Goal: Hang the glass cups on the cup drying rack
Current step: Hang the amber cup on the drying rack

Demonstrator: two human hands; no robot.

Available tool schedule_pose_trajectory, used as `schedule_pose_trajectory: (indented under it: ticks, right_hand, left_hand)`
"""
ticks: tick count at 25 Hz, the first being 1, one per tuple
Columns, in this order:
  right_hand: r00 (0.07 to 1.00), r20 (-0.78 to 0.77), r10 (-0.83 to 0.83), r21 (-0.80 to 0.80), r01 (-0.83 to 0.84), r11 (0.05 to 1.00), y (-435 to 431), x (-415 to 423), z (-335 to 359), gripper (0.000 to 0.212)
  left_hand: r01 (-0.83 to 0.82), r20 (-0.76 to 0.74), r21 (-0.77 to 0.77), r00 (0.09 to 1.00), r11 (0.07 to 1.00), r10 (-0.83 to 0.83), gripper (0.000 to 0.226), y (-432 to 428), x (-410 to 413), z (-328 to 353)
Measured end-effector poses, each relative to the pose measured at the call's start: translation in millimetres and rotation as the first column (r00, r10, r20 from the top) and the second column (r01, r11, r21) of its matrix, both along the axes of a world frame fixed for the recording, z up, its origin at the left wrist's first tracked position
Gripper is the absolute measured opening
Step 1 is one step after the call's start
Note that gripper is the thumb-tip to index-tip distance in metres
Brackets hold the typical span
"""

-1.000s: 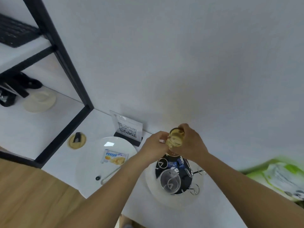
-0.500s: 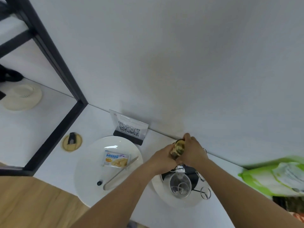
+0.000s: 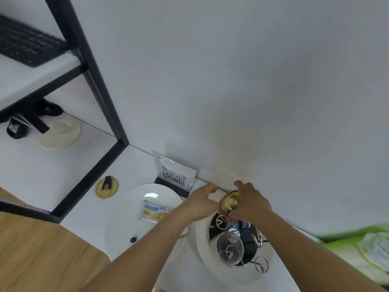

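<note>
A cup drying rack (image 3: 259,241) with chrome wire loops and a dark core stands on a round white base (image 3: 202,243) near the wall. A clear glass cup (image 3: 230,248) hangs upside down on a front prong. My right hand (image 3: 250,204) grips an amber-tinted glass cup (image 3: 229,202) just above the rack's back-left prong. Just left of that cup is my left hand (image 3: 200,204), fingers apart, not clearly touching it.
A white plate (image 3: 126,224) with a snack packet (image 3: 154,210) and a small dark bit lies left of the rack. A QR-code stand (image 3: 173,174) sits by the wall. A black-framed shelf (image 3: 90,165) fills the left. A green bag (image 3: 357,251) lies right.
The amber cup has come down from above the rack toward a back prong. My left hand's fingers have come off the cup and spread. The view has shifted.
</note>
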State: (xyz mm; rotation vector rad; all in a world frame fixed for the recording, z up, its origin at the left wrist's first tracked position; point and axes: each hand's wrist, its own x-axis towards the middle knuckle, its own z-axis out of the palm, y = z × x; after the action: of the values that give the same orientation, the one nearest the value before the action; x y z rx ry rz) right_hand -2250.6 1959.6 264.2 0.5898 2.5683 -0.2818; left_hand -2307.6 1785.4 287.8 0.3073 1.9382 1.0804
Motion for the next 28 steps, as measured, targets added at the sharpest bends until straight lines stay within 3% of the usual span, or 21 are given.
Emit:
schedule_pose_trajectory:
  ticks: [4, 8, 13, 18, 21, 24, 28]
  right_hand:
    - [0.968, -0.224, 0.111, 0.041, -0.104, 0.994, 4.8, -29.5, 69.4, 0.086]
    - [0.871, -0.438, 0.221, -0.002, -0.247, 0.969, -16.6, -50.6, 129.3, 0.081]
    - [0.665, -0.648, 0.372, 0.0, -0.489, 0.872, -64.5, -55.1, 182.3, 0.062]
    - [0.536, -0.74, 0.406, -0.059, -0.653, 0.755, -122.1, -54.7, 203.1, 0.056]
    - [0.475, -0.788, 0.391, -0.094, -0.722, 0.686, -160.0, -49.4, 211.2, 0.054]
    - [0.449, -0.813, 0.371, -0.113, -0.746, 0.656, -178.4, -48.4, 212.7, 0.054]
    - [0.48, -0.803, 0.354, -0.106, -0.699, 0.707, -183.5, -62.8, 215.1, 0.055]
  left_hand:
    - [-0.135, -0.17, 0.046, 0.975, 0.99, 0.141, 0.057, -14.1, -4.3, 52.0]
    - [-0.246, -0.355, 0.153, 0.89, 0.957, 0.286, 0.053, -34.0, -5.5, 119.7]
    - [-0.433, -0.506, 0.252, 0.704, 0.865, 0.499, 0.044, -100.3, 26.2, 179.0]
    - [-0.655, -0.612, 0.26, 0.457, 0.709, 0.646, 0.042, -184.6, 74.7, 212.5]
    - [-0.704, -0.63, 0.317, 0.345, 0.635, 0.696, 0.045, -207.7, 82.9, 226.7]
    - [-0.705, -0.609, 0.363, 0.315, 0.609, 0.728, 0.047, -212.7, 74.3, 226.7]
    - [-0.647, -0.58, 0.407, 0.362, 0.645, 0.73, 0.047, -214.9, 41.9, 213.0]
